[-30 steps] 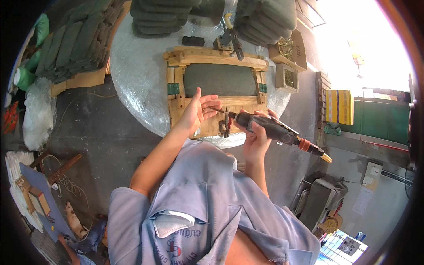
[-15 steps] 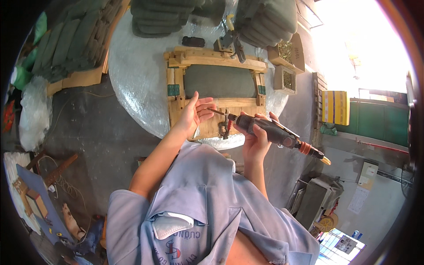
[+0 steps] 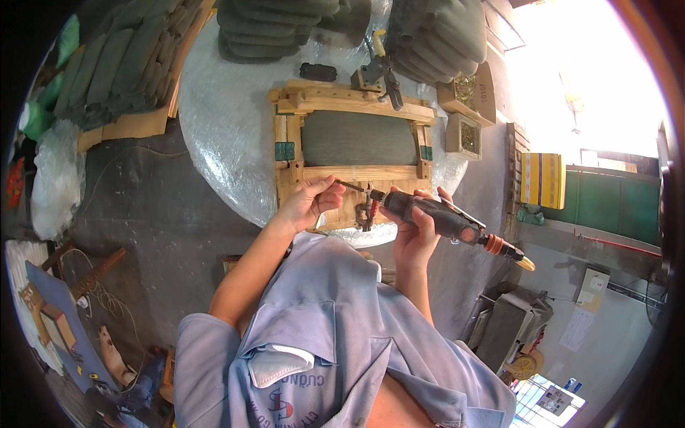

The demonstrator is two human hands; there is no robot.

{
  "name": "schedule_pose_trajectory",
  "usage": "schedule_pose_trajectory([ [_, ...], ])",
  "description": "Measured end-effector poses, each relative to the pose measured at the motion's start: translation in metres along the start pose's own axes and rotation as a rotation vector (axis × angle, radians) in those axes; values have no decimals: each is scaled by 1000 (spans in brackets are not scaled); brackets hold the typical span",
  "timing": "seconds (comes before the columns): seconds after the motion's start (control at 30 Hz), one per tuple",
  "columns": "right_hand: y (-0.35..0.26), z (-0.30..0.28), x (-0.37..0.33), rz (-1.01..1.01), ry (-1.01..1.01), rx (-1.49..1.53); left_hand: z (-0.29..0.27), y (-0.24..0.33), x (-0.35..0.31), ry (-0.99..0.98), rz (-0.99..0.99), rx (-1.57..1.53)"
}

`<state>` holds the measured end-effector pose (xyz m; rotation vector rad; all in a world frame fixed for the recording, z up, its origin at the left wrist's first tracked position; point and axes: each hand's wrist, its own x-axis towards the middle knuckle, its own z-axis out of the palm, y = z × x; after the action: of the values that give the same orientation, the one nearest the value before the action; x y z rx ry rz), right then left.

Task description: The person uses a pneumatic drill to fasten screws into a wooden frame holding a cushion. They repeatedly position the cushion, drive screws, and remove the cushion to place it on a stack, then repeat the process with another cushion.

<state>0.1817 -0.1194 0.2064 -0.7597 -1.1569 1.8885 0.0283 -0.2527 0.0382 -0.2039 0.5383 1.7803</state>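
My right hand (image 3: 416, 239) is wrapped round the body of a dark air screwdriver (image 3: 444, 220), which points left, its hose end toward the lower right. At its front, the fingers of my left hand (image 3: 305, 205) pinch together at the tip of the long thin bit (image 3: 352, 187); whether they hold a screw there is hidden. Beyond both hands lies a wooden jig (image 3: 367, 173) with a dark grey panel (image 3: 360, 139) set in its frame. A red-handled toggle clamp (image 3: 372, 209) is fixed at the jig's near side, just under the bit.
The jig rests on a round table (image 3: 221, 143) wrapped in clear film. Another clamp (image 3: 389, 82) stands at the jig's far edge. Stacked grey panels (image 3: 267, 32) lie behind it. Right of the jig are a small box (image 3: 465, 137) and a carton (image 3: 486, 93) of small metal pieces.
My left hand has gone from spread fingers beside the bit to a pinch at its tip. The screwdriver stays in my right hand, nearly unmoved.
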Motion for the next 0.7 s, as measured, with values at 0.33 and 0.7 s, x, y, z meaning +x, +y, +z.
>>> schedule_pose_trajectory([
  [0.33,2,10,15,24,10,-1,2,8,2,5,35,111],
  [0.7,46,73,95,-93,-149,-183,-43,70,76,668,530,2090],
])
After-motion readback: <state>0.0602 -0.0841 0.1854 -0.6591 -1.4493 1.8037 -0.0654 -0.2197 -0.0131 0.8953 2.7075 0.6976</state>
